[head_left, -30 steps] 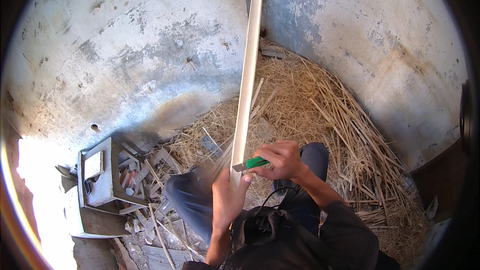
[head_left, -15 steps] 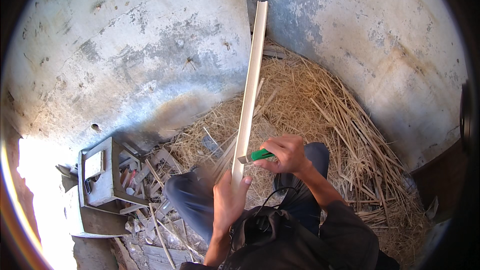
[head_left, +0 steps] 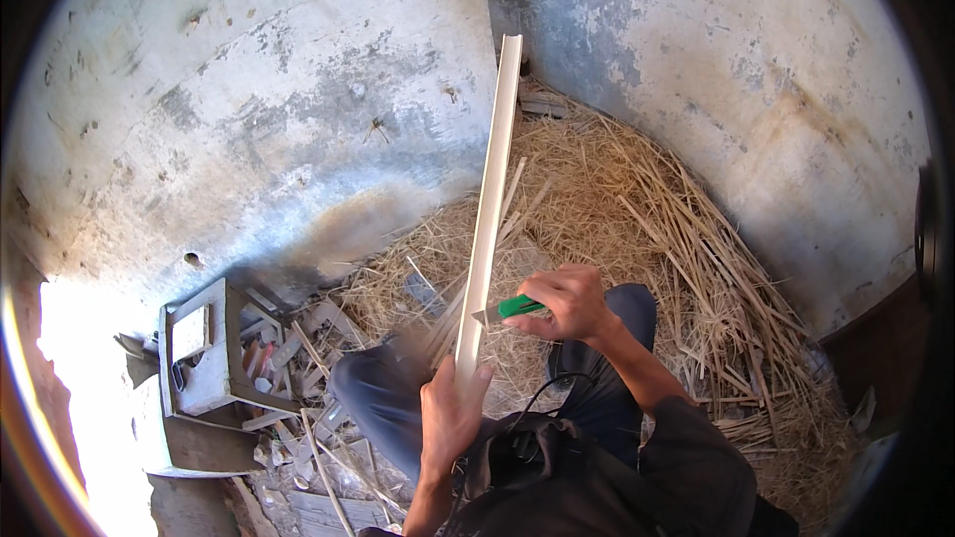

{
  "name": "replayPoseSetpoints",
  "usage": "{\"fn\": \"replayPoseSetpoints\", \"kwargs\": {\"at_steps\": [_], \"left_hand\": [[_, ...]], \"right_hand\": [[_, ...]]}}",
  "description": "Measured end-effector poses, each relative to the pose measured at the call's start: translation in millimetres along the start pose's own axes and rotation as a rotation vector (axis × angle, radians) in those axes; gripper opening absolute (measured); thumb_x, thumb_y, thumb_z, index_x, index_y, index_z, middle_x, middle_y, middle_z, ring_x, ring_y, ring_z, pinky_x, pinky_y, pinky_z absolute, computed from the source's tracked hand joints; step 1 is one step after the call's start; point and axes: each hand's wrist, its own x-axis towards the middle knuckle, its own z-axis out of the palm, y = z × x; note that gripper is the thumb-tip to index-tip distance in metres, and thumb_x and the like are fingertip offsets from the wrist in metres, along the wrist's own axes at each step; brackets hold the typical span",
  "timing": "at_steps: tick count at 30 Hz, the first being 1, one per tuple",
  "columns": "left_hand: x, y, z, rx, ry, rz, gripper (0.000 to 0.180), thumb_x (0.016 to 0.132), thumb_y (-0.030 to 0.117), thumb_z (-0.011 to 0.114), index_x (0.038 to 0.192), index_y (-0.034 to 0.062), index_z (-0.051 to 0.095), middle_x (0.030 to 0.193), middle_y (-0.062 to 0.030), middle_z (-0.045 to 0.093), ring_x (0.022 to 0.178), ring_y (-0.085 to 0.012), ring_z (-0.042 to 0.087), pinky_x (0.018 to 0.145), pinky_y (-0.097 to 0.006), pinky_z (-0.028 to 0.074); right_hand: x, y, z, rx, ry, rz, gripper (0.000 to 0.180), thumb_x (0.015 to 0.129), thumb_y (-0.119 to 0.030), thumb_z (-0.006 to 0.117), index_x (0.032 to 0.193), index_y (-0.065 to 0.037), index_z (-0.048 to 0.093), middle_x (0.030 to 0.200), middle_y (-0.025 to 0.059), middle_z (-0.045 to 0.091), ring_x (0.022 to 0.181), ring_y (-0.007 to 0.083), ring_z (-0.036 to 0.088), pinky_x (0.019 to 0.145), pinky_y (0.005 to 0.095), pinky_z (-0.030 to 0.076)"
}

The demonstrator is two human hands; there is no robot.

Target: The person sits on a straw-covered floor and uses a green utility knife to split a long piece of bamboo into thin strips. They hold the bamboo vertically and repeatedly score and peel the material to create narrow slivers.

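Note:
A long, pale split bamboo strip (head_left: 488,209), hollowed like a trough, slants up from my lap toward the corner of the walls. My left hand (head_left: 453,415) is closed around its near end, thumb along the right edge. In my right hand (head_left: 569,302) is a green-handled utility knife (head_left: 519,306), fingers wrapped round the grip. Its blade points left and meets the strip's right edge just beyond my left hand. Both hands are above my bent legs.
Straw-like shavings (head_left: 587,179) cover the floor ahead, and a pile of thin strips (head_left: 686,249) lies along the right wall. To the left, a worn wooden stool (head_left: 214,378) lies among scraps and rubble. Two stained walls (head_left: 298,89) meet behind the strip.
The bamboo strip has been drawn back toward me, its far end now lower, and my left hand has come slightly nearer with it. The knife has stayed nearly in place.

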Motion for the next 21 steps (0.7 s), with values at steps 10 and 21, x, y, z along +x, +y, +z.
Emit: {"fn": "replayPoseSetpoints", "kwargs": {"at_steps": [10,21], "left_hand": [[-18,-6,-5,-0.054,-0.025,-0.03,0.032,0.103,0.025,0.076,0.1,-0.0055,0.065,0.075,-0.0218,0.07,0.068,-0.0217,0.069,0.066,-0.041,0.054],[-14,-20,-5,-0.088,0.06,-0.028,0.027,0.104,0.019,0.074,0.097,-0.0034,0.062,0.069,-0.0125,0.062,0.065,-0.0109,0.053,0.061,-0.035,0.048]], "right_hand": [[-14,23,18,-0.004,0.157,0.078,0.047,0.1,-0.056,0.074,0.082,-0.014,0.073,0.064,0.0003,0.063,0.049,0.016,0.057,0.05,0.0339,0.043],[-3,22,-6,0.205,0.001,0.35,0.045,0.107,-0.055,0.065,0.099,-0.012,0.075,0.071,0.0028,0.069,0.061,0.017,0.069,0.054,0.0359,0.05]]}}
